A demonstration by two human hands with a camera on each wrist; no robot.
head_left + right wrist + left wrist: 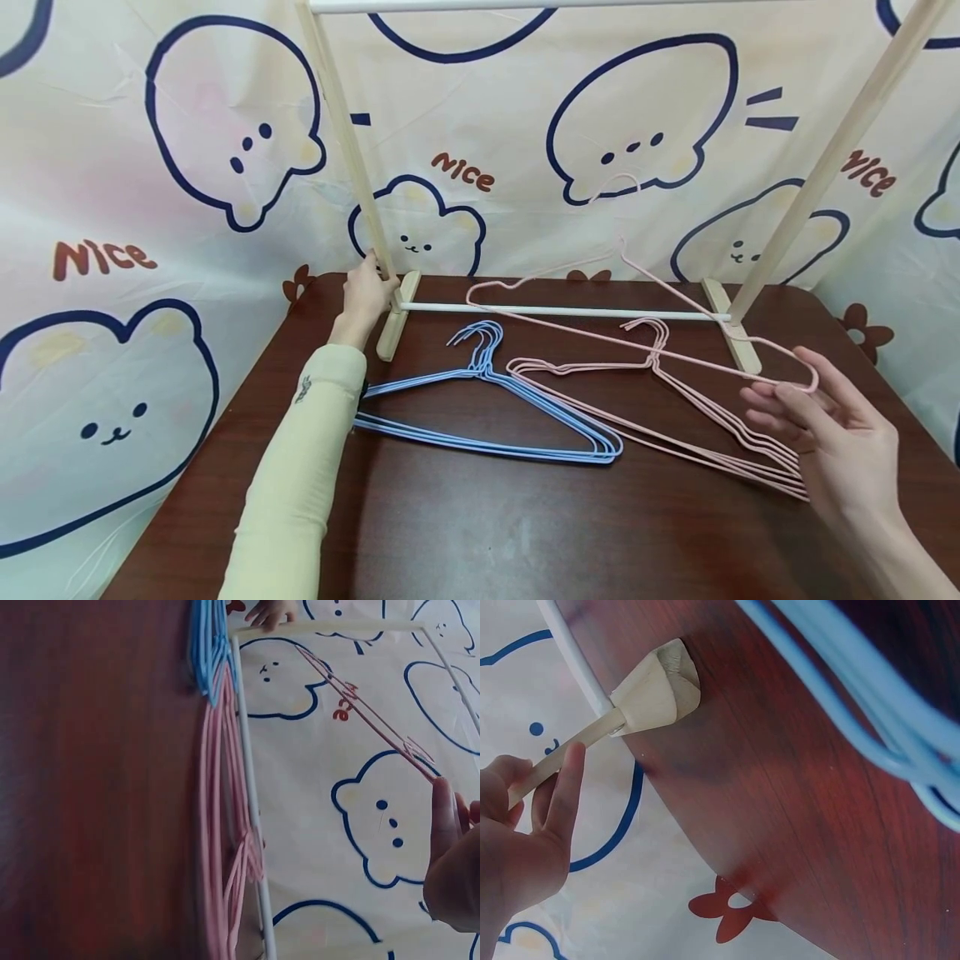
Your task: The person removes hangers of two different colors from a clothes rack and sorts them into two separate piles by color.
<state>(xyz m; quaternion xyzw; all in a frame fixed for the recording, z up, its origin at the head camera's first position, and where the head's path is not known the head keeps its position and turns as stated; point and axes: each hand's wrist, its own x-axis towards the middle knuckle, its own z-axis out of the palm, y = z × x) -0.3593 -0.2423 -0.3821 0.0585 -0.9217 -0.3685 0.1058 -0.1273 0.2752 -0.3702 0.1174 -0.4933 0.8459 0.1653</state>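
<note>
My left hand (pixel 363 296) grips the left wooden post (pixel 348 150) of a rack low down, just above its foot (pixel 397 321). The left wrist view shows the fingers (pixel 567 784) around that post. At the right, my right hand (pixel 847 442) pinches one end of a pink clothes hanger (pixel 600 337) between thumb and fingers. This hanger is raised above the table, its hook upward, pale against the backdrop. Below lie a stack of blue hangers (pixel 495 450) and a stack of pink hangers (pixel 577 367), flat and side by side.
The rack stands at the back of the brown table (pixel 487 525). It has a white lower bar (pixel 480 309), a white top bar (pixel 525 5) and a right post (pixel 832 158) on a wooden foot (pixel 733 333). A cartoon-printed cloth (pixel 90 333) hangs behind and at the sides.
</note>
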